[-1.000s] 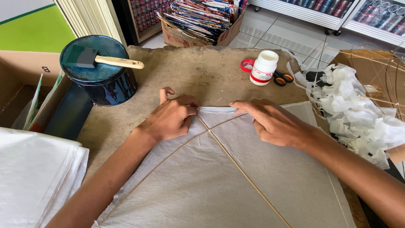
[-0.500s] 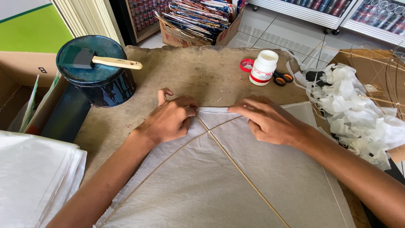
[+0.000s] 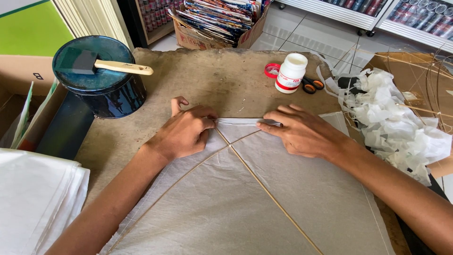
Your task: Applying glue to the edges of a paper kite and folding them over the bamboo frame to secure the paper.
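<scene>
A white tissue-paper kite sheet [image 3: 245, 203] lies flat on a worn brown board [image 3: 207, 80]. Thin bamboo sticks [image 3: 264, 186] cross on it, one straight and one bowed. My left hand [image 3: 186, 132] presses its fingertips on the folded top edge of the paper, just left of where the straight stick ends. My right hand [image 3: 302, 132] lies flat on the same folded edge to the right, fingers pointing left. Neither hand holds a tool.
A dark round tin [image 3: 101, 80] with a wooden-handled brush [image 3: 118, 67] on its lid stands at the far left. A white glue bottle [image 3: 290, 73], red tape roll [image 3: 272, 71] and orange-handled scissors [image 3: 312, 85] sit behind. Crumpled white paper scraps [image 3: 396, 127] lie right; stacked sheets [image 3: 33, 208] lie left.
My right hand's fingers have slid slightly left along the folded edge, toward my left hand. The left hand has hardly moved.
</scene>
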